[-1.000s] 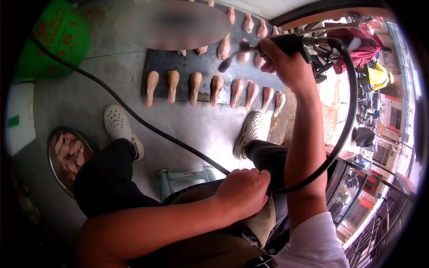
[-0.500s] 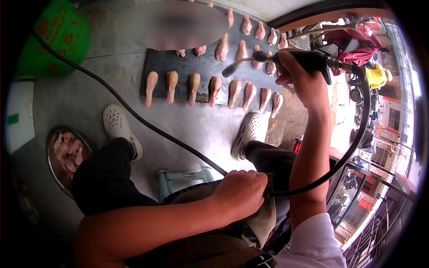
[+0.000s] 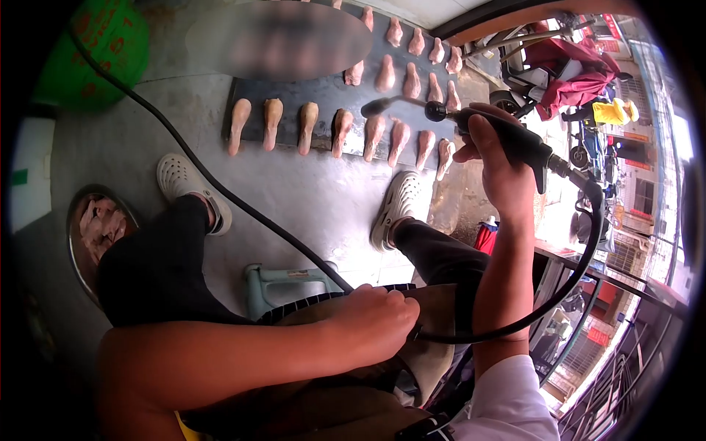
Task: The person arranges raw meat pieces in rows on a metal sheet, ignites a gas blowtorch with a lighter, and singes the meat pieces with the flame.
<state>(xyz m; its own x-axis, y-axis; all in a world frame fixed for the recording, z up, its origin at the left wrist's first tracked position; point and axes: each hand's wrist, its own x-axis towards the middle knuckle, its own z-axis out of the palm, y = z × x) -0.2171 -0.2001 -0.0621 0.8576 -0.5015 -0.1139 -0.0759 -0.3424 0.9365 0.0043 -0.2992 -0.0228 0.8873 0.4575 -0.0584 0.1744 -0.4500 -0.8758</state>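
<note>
My right hand (image 3: pixel 501 158) is wrapped round the black handle of a gas torch (image 3: pixel 515 140). The torch's thin curved neck and nozzle (image 3: pixel 376 107) point left over the sheet; I cannot make out a flame. My left hand (image 3: pixel 379 316) is closed in a fist on the black hose (image 3: pixel 283 248), near my lap. From there the hose loops up to the torch's rear end. Chicken drumsticks (image 3: pixel 343 132) lie in rows on a dark flat sheet (image 3: pixel 290 143) on the floor. The front row hangs over the sheet's near edge. A blurred patch hides some of the back drumsticks.
A green rounded container (image 3: pixel 95 55) with red lettering stands at upper left. At left, a metal bowl (image 3: pixel 76 250) holds pieces of raw meat. A pale blue-green stool (image 3: pixel 256 294) is close before me. My clogs (image 3: pixel 401 209) rest near the sheet. A street with vehicles lies to the right.
The view has shifted slightly, so the floor things sit higher and further left. My right hand has tilted the torch, its handle end now lower. Both hands keep their grips.
</note>
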